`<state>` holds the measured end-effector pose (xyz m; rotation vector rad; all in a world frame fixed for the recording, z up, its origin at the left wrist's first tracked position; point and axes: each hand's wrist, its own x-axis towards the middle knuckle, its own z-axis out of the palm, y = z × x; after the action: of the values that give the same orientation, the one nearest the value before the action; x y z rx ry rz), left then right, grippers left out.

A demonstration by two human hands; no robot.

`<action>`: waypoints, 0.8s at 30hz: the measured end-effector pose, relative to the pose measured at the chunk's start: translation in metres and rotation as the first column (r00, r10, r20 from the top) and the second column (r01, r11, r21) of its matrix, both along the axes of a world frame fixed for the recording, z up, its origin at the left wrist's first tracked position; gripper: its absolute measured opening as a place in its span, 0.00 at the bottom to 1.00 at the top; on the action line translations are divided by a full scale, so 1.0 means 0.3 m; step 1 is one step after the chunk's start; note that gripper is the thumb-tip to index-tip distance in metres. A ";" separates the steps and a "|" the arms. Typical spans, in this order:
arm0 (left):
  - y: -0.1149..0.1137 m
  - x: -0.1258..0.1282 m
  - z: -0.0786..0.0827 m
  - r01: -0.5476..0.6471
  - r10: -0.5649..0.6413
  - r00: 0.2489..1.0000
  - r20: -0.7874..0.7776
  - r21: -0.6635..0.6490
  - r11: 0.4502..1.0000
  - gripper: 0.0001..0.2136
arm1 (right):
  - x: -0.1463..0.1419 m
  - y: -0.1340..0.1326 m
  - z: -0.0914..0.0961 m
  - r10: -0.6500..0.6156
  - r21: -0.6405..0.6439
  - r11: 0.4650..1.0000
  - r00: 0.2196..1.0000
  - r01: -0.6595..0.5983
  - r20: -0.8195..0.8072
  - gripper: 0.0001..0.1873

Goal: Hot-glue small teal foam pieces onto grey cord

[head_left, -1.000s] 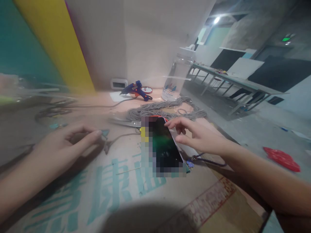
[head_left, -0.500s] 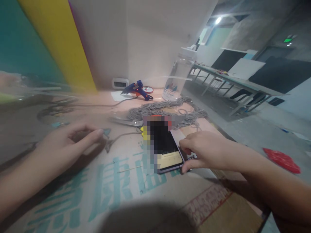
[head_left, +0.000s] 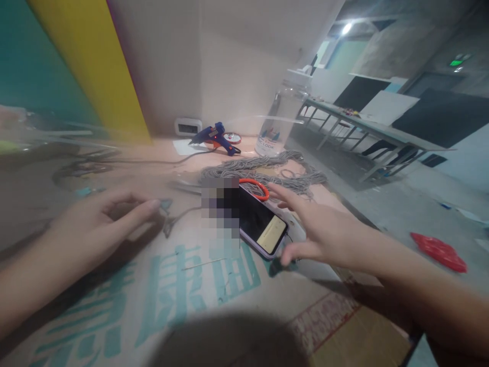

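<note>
My left hand (head_left: 118,214) is closed, thumb and forefinger pinching a small blue-grey piece (head_left: 165,205). A grey cord (head_left: 183,215) runs close by that piece. My right hand (head_left: 317,229) has its fingers spread and holds nothing. Between the two hands is a phone (head_left: 263,229) in a purple case, its screen dark with a pale panel at the near end. Pixel blocks hide the phone's far left part. Below my right thumb is a small dark object (head_left: 277,266), too blurred to name.
A grey rope coil (head_left: 248,165) lies beyond the phone, with an orange ring (head_left: 262,191) at its near side. Further back are a blue glue gun (head_left: 216,136), a small display (head_left: 188,127) and a clear jar (head_left: 277,122). A thin stick (head_left: 204,264) lies on the printed cardboard (head_left: 237,321).
The phone has turned, its far end swinging left. My right hand's fingers have spread apart beside it, and more of the orange ring shows. My left hand has barely moved.
</note>
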<state>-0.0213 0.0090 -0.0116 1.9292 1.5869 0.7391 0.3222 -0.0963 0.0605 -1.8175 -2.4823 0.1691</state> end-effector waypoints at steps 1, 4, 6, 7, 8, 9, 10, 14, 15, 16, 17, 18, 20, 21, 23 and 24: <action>-0.001 0.001 0.002 0.009 -0.009 1.000 -0.027 0.001 1.000 0.19 | -0.024 -0.008 -0.009 0.003 0.004 1.000 1.000 -0.003 -0.008 0.62; -0.002 0.006 0.013 0.021 -0.021 0.994 -0.109 -0.001 1.000 0.22 | -0.080 -0.019 -0.046 0.029 0.026 0.999 1.000 -0.029 0.001 0.67; -0.003 0.009 0.020 0.008 -0.008 0.994 -0.107 -0.001 1.000 0.22 | -0.097 -0.019 -0.072 0.060 0.044 0.997 0.998 -0.061 0.025 0.67; -0.003 0.010 0.022 0.005 -0.006 0.995 -0.103 -0.005 1.000 0.23 | -0.101 -0.018 -0.082 0.072 0.051 0.996 0.997 -0.074 0.037 0.66; -0.004 0.011 0.024 0.006 -0.007 0.995 -0.102 -0.011 1.000 0.23 | -0.102 -0.018 -0.090 0.077 0.056 0.995 0.996 -0.079 0.047 0.65; -0.004 0.012 0.025 0.006 -0.008 0.995 -0.102 -0.015 1.000 0.23 | -0.101 -0.017 -0.094 0.073 0.060 0.995 0.996 -0.076 0.053 0.63; -0.004 0.012 0.026 0.009 -0.011 0.995 -0.098 -0.019 1.000 0.23 | -0.100 -0.017 -0.095 0.062 0.060 0.996 0.997 -0.065 0.055 0.60; -0.006 0.015 0.030 0.047 -0.048 0.995 -0.088 -0.010 0.999 0.23 | -0.091 -0.007 -0.089 -0.006 0.039 0.999 0.999 0.004 0.041 0.52; -0.006 0.015 0.030 0.056 -0.056 0.994 -0.092 -0.005 0.998 0.23 | -0.088 -0.001 -0.088 -0.014 0.029 0.999 0.999 0.013 0.035 0.52; -0.005 0.016 0.030 0.059 -0.059 0.994 -0.095 0.000 0.998 0.23 | -0.085 0.005 -0.088 -0.019 0.018 1.000 0.999 0.019 0.029 0.53; -0.005 0.016 0.029 0.059 -0.059 0.994 -0.095 -0.001 0.998 0.23 | -0.082 0.012 -0.089 -0.026 0.003 1.000 0.999 0.026 0.023 0.53; -0.004 0.015 0.028 0.059 -0.059 0.994 -0.087 -0.008 0.998 0.23 | -0.079 0.019 -0.089 -0.037 -0.016 0.999 0.999 0.037 0.015 0.54; -0.004 0.013 0.026 0.067 -0.068 0.996 -0.061 -0.027 0.997 0.22 | -0.074 0.030 -0.091 -0.070 -0.058 0.996 0.998 0.070 -0.003 0.56; -0.004 0.011 0.026 0.070 -0.072 0.996 -0.052 -0.029 0.997 0.22 | -0.072 0.033 -0.091 -0.090 -0.074 0.993 0.996 0.089 -0.009 0.57; -0.005 0.010 0.027 0.069 -0.070 0.996 -0.057 -0.014 0.997 0.22 | -0.071 0.035 -0.093 -0.113 -0.077 0.991 0.993 0.111 -0.021 0.58; -0.006 0.011 0.029 0.065 -0.065 0.996 -0.064 -0.006 0.998 0.21 | -0.071 0.034 -0.094 -0.112 -0.058 0.992 0.993 0.111 -0.025 0.59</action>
<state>-0.0180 0.0071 -0.0030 2.0099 1.5541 0.6533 0.3008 -0.0860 0.0322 -1.9556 -2.3730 0.2601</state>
